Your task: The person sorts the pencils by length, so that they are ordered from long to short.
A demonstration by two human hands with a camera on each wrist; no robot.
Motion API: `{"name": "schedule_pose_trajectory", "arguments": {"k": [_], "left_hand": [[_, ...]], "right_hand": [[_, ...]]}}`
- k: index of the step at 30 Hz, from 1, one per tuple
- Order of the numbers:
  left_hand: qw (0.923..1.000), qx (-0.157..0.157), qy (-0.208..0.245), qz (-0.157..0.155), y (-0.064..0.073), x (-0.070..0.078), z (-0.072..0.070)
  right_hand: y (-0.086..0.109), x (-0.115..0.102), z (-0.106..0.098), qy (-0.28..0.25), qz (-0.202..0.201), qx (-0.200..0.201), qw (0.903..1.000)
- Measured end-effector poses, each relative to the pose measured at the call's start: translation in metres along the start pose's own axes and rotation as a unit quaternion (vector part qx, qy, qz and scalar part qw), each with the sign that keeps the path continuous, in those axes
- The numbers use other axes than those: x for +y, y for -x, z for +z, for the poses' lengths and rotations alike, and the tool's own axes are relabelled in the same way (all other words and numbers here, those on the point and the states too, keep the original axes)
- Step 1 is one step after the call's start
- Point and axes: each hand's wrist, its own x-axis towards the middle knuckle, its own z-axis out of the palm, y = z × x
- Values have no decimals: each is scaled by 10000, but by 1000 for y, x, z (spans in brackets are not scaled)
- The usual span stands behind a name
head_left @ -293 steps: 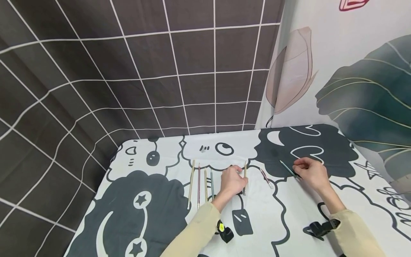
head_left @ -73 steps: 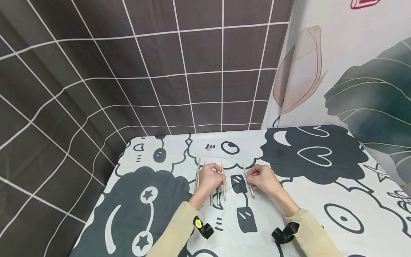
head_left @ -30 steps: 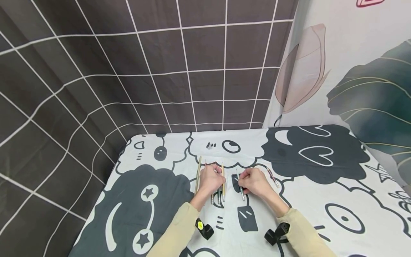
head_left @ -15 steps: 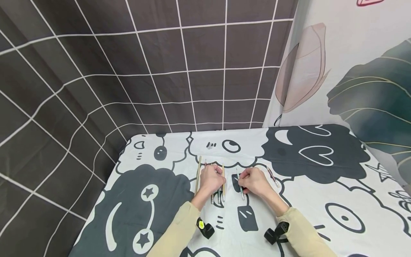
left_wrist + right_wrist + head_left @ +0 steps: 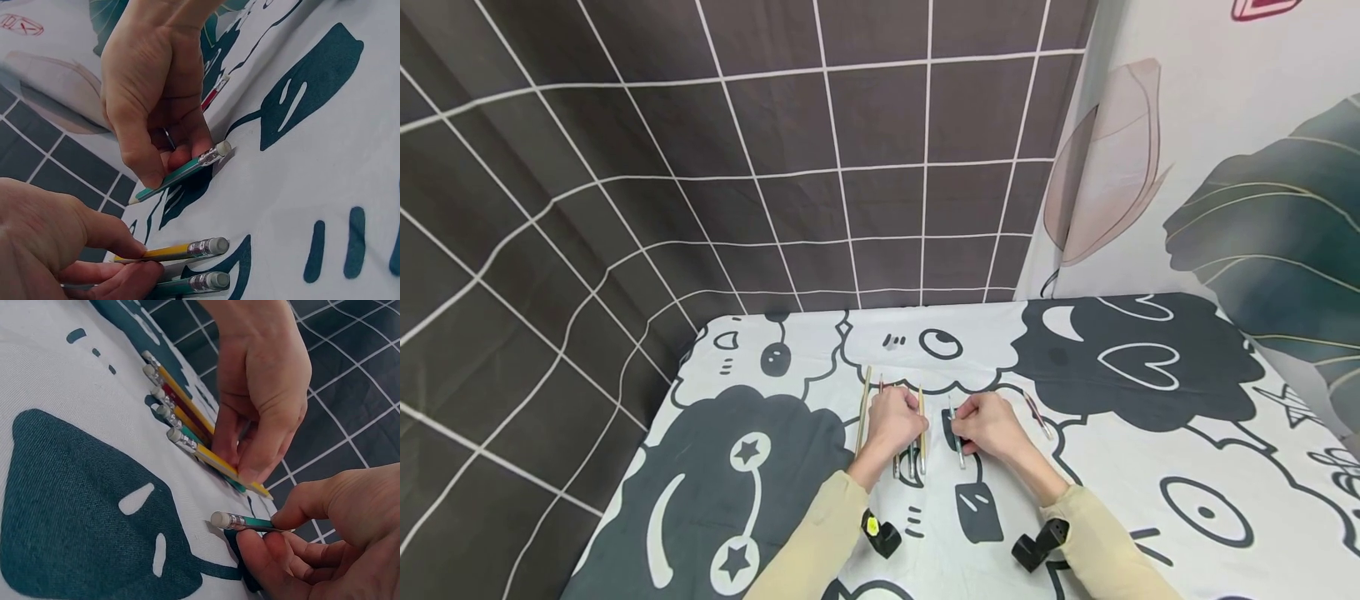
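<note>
In the head view my left hand (image 5: 897, 419) is over a row of pencils, thumb and finger pinching a yellow pencil (image 5: 172, 253) at the row's right end. A green pencil (image 5: 187, 285) lies right beside it, partly under that hand. My right hand (image 5: 990, 423) pinches another green pencil (image 5: 253, 522), its white eraser end towards me, a short gap right of the yellow one. Farther left in the row, the right wrist view shows a red pencil (image 5: 178, 394) and more yellow pencils, all roughly parallel with erasers on the near side.
A separate red pencil (image 5: 1037, 415) lies slanted to the right of my right hand. The cloth (image 5: 925, 575) underneath has black-and-white cartoon prints. Behind the table hangs a dark grid curtain (image 5: 865, 200); a leaf-patterned curtain (image 5: 1262, 217) hangs on the right.
The right hand has brought its green pencil left from the dark cloud print towards the row, past the loose red pencil. Earlier, the left hand and yellow pencil also shifted left to the row.
</note>
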Motion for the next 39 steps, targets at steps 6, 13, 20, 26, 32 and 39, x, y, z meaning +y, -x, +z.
{"name": "schedule_pose_trajectory", "arguments": {"k": [6, 13, 20, 26, 32, 39], "left_hand": [[9996, 75, -81, 249, 1, 1, 0], [9994, -12, -273, 209, 0, 2, 1], [9991, -75, -368, 194, 0, 4, 1], [9986, -64, -425, 318, 1, 4, 2], [9978, -97, -517, 412, -1, 2, 5], [9967, -113, -600, 539, -1, -1, 6]], "right_hand": [[-1, -1, 1, 72, 61, 3, 10000], [-1, -3, 1, 62, 85, 0, 9999], [0, -4, 2, 15, 62, -3, 10000], [0, -4, 2, -14, 54, 5, 10000], [0, -4, 2, -19, 46, 8, 10000], [0, -3, 2, 11, 55, 5, 10000]]}}
